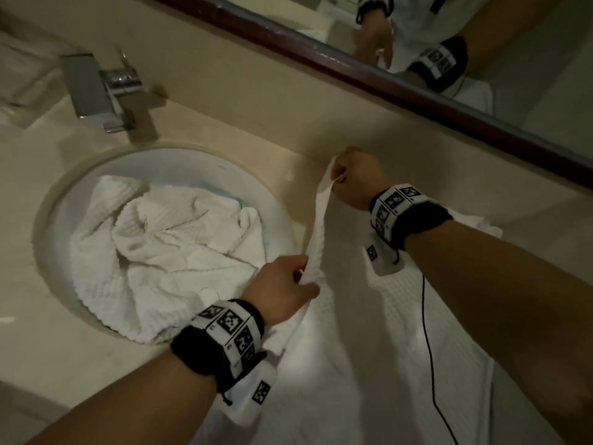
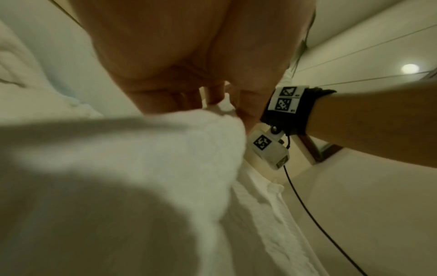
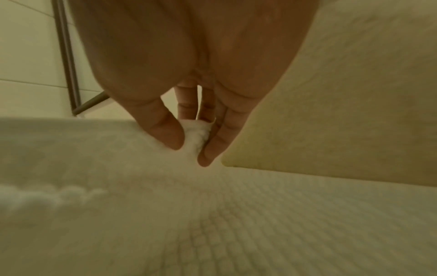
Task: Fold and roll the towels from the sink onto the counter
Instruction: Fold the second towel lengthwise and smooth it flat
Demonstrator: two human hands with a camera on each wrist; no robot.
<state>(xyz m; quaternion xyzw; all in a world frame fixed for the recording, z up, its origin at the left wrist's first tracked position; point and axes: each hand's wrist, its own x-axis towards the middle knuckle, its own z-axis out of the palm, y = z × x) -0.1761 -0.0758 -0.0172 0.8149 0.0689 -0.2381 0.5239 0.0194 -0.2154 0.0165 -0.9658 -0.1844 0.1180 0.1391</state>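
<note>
Below, beige counter [image 1: 224, 130] — round sink [image 1: 279, 220], faucet [image 1: 96, 91], mirror [image 1: 449, 101].

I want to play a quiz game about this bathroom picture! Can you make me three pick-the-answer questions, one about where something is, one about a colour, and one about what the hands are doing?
1. Where are the crumpled towels?
A. in the sink
B. on the floor
C. hung on the tap

2. What colour is the towel being held?
A. blue
B. white
C. red

3. What are the left hand and right hand doing?
A. both resting flat
B. only one holds the towel
C. both pinch the towel's edge

Answers: 1 A, the heap lies inside the round basin. 2 B, the cloth is white all over. 3 C, each hand's fingers close on the edge stretched between them.
</note>
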